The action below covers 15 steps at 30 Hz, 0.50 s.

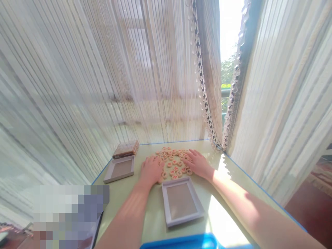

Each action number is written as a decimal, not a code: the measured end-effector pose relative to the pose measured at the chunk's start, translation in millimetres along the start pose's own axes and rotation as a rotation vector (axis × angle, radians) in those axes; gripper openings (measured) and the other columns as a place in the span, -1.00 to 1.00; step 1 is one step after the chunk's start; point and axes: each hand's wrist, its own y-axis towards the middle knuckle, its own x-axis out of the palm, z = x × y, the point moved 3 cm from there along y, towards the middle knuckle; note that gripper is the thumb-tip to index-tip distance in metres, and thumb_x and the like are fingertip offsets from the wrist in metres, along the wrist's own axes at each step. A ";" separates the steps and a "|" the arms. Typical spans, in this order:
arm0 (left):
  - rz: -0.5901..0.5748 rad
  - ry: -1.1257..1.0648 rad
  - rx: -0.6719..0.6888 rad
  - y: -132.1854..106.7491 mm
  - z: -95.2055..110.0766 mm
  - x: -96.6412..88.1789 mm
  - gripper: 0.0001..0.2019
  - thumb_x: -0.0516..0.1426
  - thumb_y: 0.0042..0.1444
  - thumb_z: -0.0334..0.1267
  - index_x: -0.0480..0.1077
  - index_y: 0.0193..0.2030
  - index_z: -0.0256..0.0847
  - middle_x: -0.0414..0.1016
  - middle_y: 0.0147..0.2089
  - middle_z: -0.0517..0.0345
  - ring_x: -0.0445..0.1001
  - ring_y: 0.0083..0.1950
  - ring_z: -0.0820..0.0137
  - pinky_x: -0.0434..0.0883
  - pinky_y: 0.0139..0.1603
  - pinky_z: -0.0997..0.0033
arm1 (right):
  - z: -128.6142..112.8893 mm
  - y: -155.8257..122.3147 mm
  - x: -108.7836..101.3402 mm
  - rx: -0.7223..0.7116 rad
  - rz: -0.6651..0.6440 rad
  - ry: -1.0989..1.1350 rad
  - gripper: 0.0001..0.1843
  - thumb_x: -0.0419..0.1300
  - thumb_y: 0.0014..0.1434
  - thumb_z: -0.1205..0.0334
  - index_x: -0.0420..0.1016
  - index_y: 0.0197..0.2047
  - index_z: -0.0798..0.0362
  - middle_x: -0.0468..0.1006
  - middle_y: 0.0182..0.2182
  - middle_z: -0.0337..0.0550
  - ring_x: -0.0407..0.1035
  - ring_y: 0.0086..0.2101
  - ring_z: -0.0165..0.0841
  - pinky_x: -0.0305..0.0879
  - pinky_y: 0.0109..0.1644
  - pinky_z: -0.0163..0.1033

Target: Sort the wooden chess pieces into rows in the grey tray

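A heap of round wooden game pieces (174,162) with red marks lies on the pale green table (228,186). My left hand (150,170) rests flat on the left side of the heap, fingers spread over some pieces. My right hand (197,163) lies flat on the right side, fingers stretched onto the pieces. Just in front of the heap, between my forearms, sits an empty grey box tray (181,202).
A second grey tray (120,168) lies at the left, with a brown box (126,149) behind it. Sheer striped curtains hang close round the table's far and side edges. A blue object (181,241) sits at the near edge.
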 end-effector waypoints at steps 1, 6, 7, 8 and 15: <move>0.011 -0.022 0.038 1.1 -1.0 1.7 -0.62 -0.07 0.15 -0.14 0.34 0.01 -0.25 0.31 0.14 -0.09 0.19 0.19 0.18 0.06 0.22 0.15 | -1.1 -1.5 1.6 -0.006 -0.026 0.011 -0.46 -0.05 0.17 -0.05 0.28 0.14 0.03 0.22 0.16 -0.01 -0.01 0.18 -0.17 -0.08 0.22 -0.03; 0.164 -0.299 -0.125 10.3 -18.1 -5.8 -0.65 -0.13 0.16 -0.28 0.39 -0.05 -0.26 0.44 0.01 -0.02 0.36 0.05 0.31 0.25 0.09 0.33 | -5.1 -5.0 3.3 0.004 -0.003 0.135 -0.48 -0.05 0.17 -0.03 0.33 0.09 0.08 0.33 0.09 -0.01 0.14 0.11 -0.23 0.03 0.18 -0.12; 0.178 -0.347 -0.195 11.8 -23.2 -8.0 -0.66 -0.12 0.14 -0.32 0.41 -0.09 -0.24 0.48 -0.06 0.00 0.40 -0.01 0.31 0.29 0.03 0.33 | -6.6 -5.1 2.6 -0.003 0.023 0.138 -0.50 -0.03 0.17 -0.01 0.36 0.06 0.09 0.37 0.05 -0.02 0.18 0.08 -0.23 0.06 0.16 -0.13; 0.182 -0.385 -0.264 13.1 -28.3 -9.7 -0.67 -0.11 0.11 -0.35 0.43 -0.13 -0.23 0.51 -0.13 0.02 0.43 -0.06 0.30 0.32 -0.03 0.33 | -8.7 -5.0 1.6 -0.014 0.049 0.132 -0.54 -0.02 0.16 0.02 0.40 0.02 0.09 0.41 0.01 -0.02 0.21 0.05 -0.22 0.08 0.14 -0.13; 0.298 -0.591 -0.503 18.2 -51.9 -7.3 -0.69 -0.05 -0.08 -0.44 0.47 -0.30 -0.20 0.54 -0.26 0.10 0.46 -0.17 0.29 0.36 -0.19 0.35 | -41.3 21.8 -4.1 -0.195 -0.023 0.043 -0.62 0.08 0.05 0.26 0.43 -0.03 0.04 0.41 0.00 -0.05 0.23 0.00 -0.22 0.13 0.09 -0.15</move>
